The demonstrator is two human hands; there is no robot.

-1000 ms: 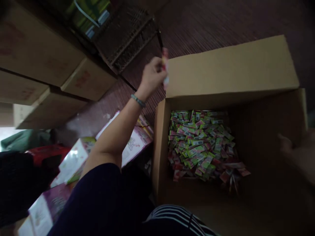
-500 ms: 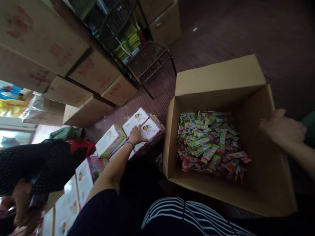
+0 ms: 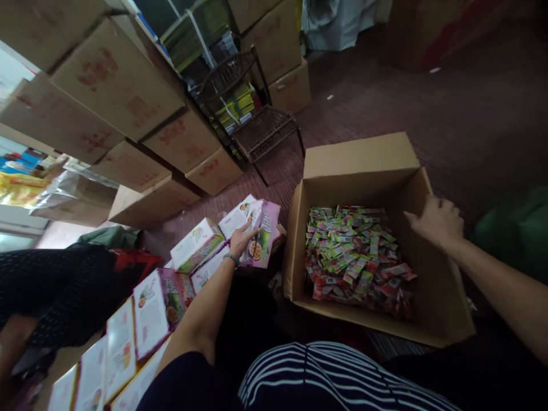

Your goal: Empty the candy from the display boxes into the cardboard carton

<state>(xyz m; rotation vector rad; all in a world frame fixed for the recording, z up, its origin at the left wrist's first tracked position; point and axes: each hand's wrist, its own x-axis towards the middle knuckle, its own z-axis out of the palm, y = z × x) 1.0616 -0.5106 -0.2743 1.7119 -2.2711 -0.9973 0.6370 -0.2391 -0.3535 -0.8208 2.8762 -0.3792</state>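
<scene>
My left hand (image 3: 242, 240) grips a small purple-and-white carton (image 3: 263, 235) with passion fruit pictures. This carton is tilted, so its printed purple side shows. Beside it, a row of similar white, purple and green cartons (image 3: 197, 242) runs toward the lower left. My right hand (image 3: 439, 222) is closed over the right rim of a large open cardboard box (image 3: 359, 154), thumb on the inner side. Inside that box lies a heap of small green and red sachets (image 3: 349, 245), green ones mostly on top, red ones nearer to me.
Large cardboard boxes (image 3: 120, 85) are stacked at the upper left. A brown woven chair (image 3: 263, 128) stands behind the open box. Another person's dark dotted clothing (image 3: 55, 291) is at the left. A green bundle (image 3: 514, 234) lies on the right.
My left hand has tipped the small carton, and its purple side now faces up. My right hand and the box's right wall appear farther left. The view has shifted.
</scene>
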